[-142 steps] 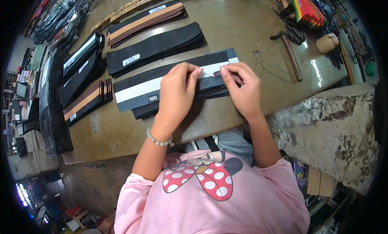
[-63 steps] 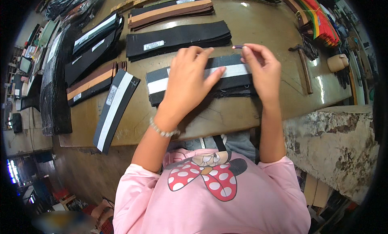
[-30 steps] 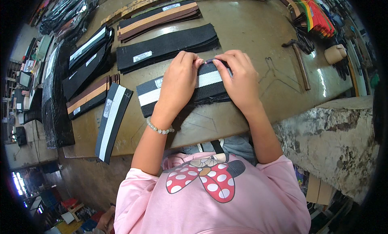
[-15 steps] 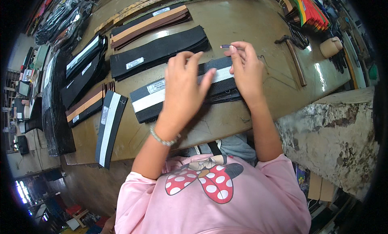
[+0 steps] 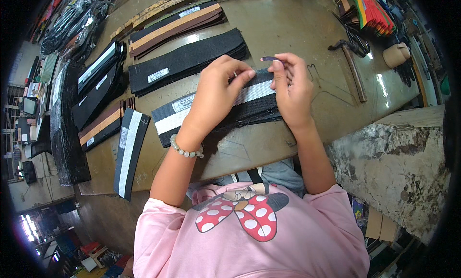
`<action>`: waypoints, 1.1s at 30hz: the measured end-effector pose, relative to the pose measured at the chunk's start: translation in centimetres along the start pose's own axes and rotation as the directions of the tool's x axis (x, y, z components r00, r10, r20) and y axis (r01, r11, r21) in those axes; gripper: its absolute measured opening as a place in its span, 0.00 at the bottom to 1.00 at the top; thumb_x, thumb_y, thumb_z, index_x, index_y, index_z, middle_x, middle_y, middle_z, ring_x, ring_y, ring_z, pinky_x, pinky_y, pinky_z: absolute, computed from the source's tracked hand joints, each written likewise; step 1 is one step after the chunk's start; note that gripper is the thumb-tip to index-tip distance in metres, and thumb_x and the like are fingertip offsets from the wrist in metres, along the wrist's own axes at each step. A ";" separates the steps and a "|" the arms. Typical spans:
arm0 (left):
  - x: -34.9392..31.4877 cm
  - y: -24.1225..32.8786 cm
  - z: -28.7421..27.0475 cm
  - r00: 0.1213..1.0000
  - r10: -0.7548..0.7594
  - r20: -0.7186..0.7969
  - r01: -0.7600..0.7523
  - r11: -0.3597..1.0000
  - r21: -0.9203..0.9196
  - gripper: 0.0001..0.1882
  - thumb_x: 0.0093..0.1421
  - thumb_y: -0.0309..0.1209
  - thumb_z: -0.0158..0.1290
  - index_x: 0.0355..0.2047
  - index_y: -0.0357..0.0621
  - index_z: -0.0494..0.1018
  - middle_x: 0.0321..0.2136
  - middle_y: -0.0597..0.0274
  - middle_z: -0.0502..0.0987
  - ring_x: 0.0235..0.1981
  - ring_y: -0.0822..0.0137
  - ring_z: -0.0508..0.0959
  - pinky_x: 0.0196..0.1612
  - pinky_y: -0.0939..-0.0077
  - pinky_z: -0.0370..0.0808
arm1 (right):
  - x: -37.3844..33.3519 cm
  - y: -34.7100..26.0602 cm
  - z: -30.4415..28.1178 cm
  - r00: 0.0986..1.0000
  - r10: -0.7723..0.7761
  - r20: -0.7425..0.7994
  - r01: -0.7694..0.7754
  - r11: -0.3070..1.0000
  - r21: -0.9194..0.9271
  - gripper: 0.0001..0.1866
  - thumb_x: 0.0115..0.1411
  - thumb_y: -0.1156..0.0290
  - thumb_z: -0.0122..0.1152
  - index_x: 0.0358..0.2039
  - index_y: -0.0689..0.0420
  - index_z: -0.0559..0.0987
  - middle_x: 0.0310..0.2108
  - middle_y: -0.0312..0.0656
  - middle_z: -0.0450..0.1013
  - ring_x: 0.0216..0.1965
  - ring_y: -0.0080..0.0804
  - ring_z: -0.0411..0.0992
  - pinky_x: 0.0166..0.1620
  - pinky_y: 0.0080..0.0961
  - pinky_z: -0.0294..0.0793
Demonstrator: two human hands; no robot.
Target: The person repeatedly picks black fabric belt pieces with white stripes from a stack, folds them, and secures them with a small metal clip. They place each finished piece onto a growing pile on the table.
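A person in a pink shirt [image 5: 249, 215] stands at the front edge of the bench [image 5: 288, 33], both hands above a stack of striped strips [image 5: 247, 102]. The stack, black and grey with a white band, lies near the middle of that edge, with a pale label towards its left end. The right hand [image 5: 292, 88] pinches a small dark curved piece [image 5: 270, 59] between thumb and forefinger, near the stack's right end. The left hand [image 5: 218, 88] has thumb and forefinger together over the stack's far side; whether they grip anything cannot be told. A bead bracelet [image 5: 187, 151] circles the left wrist. One loose striped strip [image 5: 129, 153] pokes slightly over the front edge, near the bench's front left corner. Just behind the striped stack lies a black stack [image 5: 192, 59]; a hammer [image 5: 354, 76] rests towards the right end.
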State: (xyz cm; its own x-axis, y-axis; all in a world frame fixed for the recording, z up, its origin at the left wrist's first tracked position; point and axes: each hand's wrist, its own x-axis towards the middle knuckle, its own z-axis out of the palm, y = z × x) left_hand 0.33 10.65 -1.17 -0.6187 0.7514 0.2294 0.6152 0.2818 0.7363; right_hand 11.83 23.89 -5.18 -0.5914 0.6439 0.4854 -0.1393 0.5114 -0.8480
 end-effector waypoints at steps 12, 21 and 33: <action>-0.2 -1.4 0.6 0.989 -0.088 -0.120 0.072 0.988 -0.136 0.11 0.64 0.32 0.60 0.35 0.33 0.78 0.29 0.62 0.79 0.31 0.76 0.75 0.37 0.78 0.73 | 0.5 -1.3 -0.1 0.963 -0.177 0.203 0.242 0.899 -0.364 0.07 0.63 0.69 0.62 0.39 0.57 0.77 0.37 0.42 0.78 0.35 0.46 0.78 0.36 0.38 0.77; -0.4 -1.5 0.9 0.985 -0.074 -0.156 0.059 0.993 -0.099 0.11 0.63 0.32 0.61 0.35 0.34 0.79 0.30 0.60 0.80 0.32 0.75 0.76 0.38 0.78 0.73 | 0.4 -1.5 -0.2 0.953 -0.185 0.241 0.267 0.888 -0.374 0.07 0.62 0.68 0.62 0.38 0.56 0.78 0.38 0.41 0.78 0.38 0.44 0.78 0.38 0.38 0.77; -7.5 4.7 3.9 0.766 0.505 0.397 -0.544 0.839 -0.017 0.11 0.55 0.36 0.63 0.26 0.44 0.75 0.26 0.60 0.73 0.30 0.58 0.74 0.35 0.63 0.71 | 1.0 0.5 -0.4 0.982 0.097 0.159 -0.098 0.995 -0.006 0.11 0.67 0.67 0.61 0.42 0.62 0.78 0.30 0.43 0.80 0.24 0.23 0.72 0.29 0.22 0.71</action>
State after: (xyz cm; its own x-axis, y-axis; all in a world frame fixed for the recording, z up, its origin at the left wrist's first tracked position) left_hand 9.79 8.68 -1.93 0.0304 0.9549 0.2953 0.8444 -0.1827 0.5036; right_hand 11.48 24.99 -5.07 -0.7212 0.5917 0.3604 -0.0761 0.4494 -0.8901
